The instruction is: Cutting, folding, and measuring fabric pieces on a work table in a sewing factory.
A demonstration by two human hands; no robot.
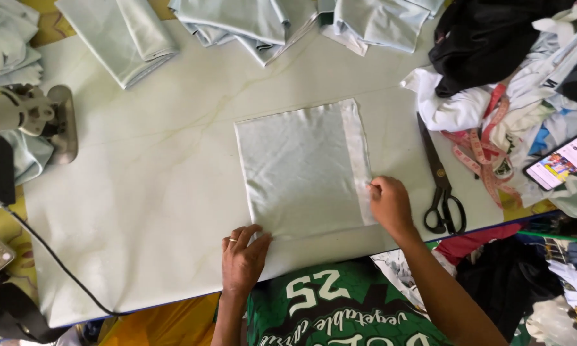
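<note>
Fabric [301, 170], a pale mint panel folded into a near-rectangle, lies flat in the middle of a white table [141, 192], its long axis running away from the person toward the far edge. A paler strip runs down its right side, and the cloth looks thin, soft and lightly creased. Both hands sit at its near end. The left hand [243, 256], wearing a ring, rests open and palm down, fingertips pressing the near left corner. The right hand [390, 205] is closed, pinching the right edge strip low on that side, so the panel stretches up and to the left of it. The right hand sits farther up the cloth; the left is nearer the person. Black scissors [441, 182] lie just right of the right hand, apart from the cloth, beside a pink tape measure [477, 154] and a lit phone [561, 163]. More folded mint pieces [250, 22] lie along the far edge, and a sewing machine [25, 115] stands at the left.
</note>
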